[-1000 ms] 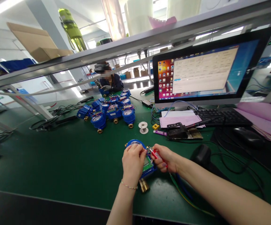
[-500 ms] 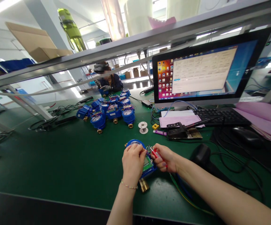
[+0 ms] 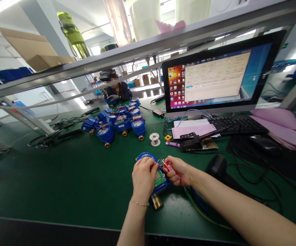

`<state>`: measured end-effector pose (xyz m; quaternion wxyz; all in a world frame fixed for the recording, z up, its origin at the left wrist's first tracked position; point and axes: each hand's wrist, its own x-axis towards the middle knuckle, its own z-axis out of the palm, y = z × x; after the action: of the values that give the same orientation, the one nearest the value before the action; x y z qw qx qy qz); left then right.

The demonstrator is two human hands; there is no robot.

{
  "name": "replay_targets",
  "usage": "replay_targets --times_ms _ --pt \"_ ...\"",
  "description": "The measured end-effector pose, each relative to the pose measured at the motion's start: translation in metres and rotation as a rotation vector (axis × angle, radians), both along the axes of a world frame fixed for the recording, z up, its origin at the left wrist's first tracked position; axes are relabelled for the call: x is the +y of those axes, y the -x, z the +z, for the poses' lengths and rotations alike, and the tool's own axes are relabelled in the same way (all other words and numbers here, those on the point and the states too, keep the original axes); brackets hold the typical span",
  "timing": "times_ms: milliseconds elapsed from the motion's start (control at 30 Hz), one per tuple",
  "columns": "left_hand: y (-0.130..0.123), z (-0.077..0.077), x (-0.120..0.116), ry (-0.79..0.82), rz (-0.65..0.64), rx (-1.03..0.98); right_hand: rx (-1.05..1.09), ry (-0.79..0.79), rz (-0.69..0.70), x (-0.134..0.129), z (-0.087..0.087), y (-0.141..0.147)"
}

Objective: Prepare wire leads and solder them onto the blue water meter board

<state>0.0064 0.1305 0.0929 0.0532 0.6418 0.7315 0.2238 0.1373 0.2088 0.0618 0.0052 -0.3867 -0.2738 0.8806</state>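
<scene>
A blue water meter (image 3: 161,188) lies on the bench beneath both hands, its brass fitting (image 3: 157,202) pointing toward me. A green circuit board (image 3: 159,178) shows in its open housing. My left hand (image 3: 144,176) is closed over the meter, thumb and fingers pinching thin wires (image 3: 160,162) that rise from it. My right hand (image 3: 178,171) is wrapped round a red lighter (image 3: 172,169) with white lettering. The lighter's metal end is at the wires, close to my left fingertips. Whether a flame burns cannot be made out.
Several blue meters (image 3: 122,123) stand grouped farther back, with a co-worker (image 3: 117,90) behind them. A wire spool (image 3: 154,139), a black scanner (image 3: 217,166) and cables lie around my right side. Behind are a monitor (image 3: 219,78) and keyboard (image 3: 236,125). A shelf (image 3: 117,54) spans overhead.
The view has shifted slightly, so the background sits a little to the left. Both hands keep their places at the wires with almost no visible movement.
</scene>
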Motion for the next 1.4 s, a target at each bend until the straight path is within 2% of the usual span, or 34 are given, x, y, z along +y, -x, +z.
replay_targets --times_ms 767,1400 --pt "0.0030 -0.0010 -0.0019 -0.022 0.001 -0.017 -0.034 0.049 -0.129 -0.0042 0.0029 0.0038" --pt "0.0068 -0.0047 -0.0008 -0.011 0.005 -0.053 -0.063 0.040 -0.079 0.0003 0.0083 0.0057"
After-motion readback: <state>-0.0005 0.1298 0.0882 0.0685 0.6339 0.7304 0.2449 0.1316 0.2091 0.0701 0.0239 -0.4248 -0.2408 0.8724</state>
